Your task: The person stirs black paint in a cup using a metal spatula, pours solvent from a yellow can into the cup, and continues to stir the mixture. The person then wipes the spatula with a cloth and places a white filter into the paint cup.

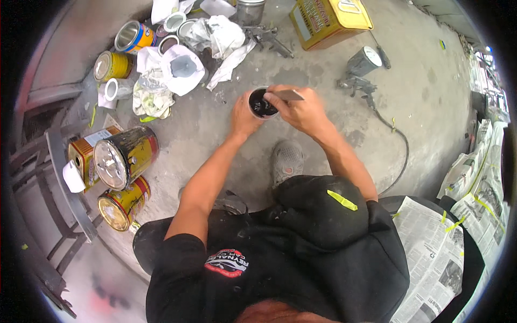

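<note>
My left hand (pixel 243 119) is wrapped round the side of a cup of glossy black liquid (pixel 260 106) near the upper middle. My right hand (pixel 299 110) pinches a flat grey-brown stirring stick (pixel 288 95) at the cup's rim, thumb over the opening; the stick's lower end is hidden. Beyond the cup lie crumpled white rags (pixel 218 37), a white paper strainer (pixel 180 70) and a spray gun (pixel 272 42). A second spray gun (pixel 358 86) with a grey cup and a hose rests to the right.
Paint cans (pixel 124 159) and a metal frame (pixel 70 177) stand at left; smaller cans (pixel 113 65) sit upper left. A large yellow tin (pixel 328 24) is at the top. A hose (pixel 403 151) crosses the concrete floor (pixel 425 107). Newspaper-covered parts (pixel 428 258) are at right, my shoe (pixel 287 161) below the cup.
</note>
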### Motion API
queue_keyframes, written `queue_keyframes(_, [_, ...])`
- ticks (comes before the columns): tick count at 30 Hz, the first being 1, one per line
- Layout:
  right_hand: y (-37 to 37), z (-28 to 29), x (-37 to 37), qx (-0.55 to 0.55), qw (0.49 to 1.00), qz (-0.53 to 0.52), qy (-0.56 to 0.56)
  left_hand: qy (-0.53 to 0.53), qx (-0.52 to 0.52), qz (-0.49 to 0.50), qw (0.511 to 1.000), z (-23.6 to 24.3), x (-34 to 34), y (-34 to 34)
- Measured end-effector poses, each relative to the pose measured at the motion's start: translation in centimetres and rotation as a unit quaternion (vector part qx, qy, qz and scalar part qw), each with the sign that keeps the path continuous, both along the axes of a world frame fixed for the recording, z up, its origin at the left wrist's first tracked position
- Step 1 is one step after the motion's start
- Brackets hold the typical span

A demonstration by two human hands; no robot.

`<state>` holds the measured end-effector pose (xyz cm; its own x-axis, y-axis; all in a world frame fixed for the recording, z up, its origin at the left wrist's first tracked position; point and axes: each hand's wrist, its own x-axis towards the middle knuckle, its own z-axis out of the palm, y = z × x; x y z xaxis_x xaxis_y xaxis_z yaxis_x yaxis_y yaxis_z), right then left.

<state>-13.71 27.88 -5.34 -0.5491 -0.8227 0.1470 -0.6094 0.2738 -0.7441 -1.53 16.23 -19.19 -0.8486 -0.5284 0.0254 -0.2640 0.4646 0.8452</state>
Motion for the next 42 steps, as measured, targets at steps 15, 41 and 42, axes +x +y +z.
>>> queue_keyframes(15, [0.0, 0.5, 0.9, -0.021, 0.994, 0.003, -0.106, 0.034, -0.036, 0.028, 0.998, -2.0, 0.5, -0.8])
queue_keyframes(41, [0.2, -0.7, 0.5, 0.032, 0.999, -0.002, 0.026, 0.083, 0.024, -0.016, 0.996, -3.5, -0.3, -0.9])
queue_keyframes(42, [-0.3, -1.7, 0.5, 0.000, 0.999, 0.010, 0.034, 0.084, 0.022, -0.017, 0.996, -4.0, -0.1, -1.2])
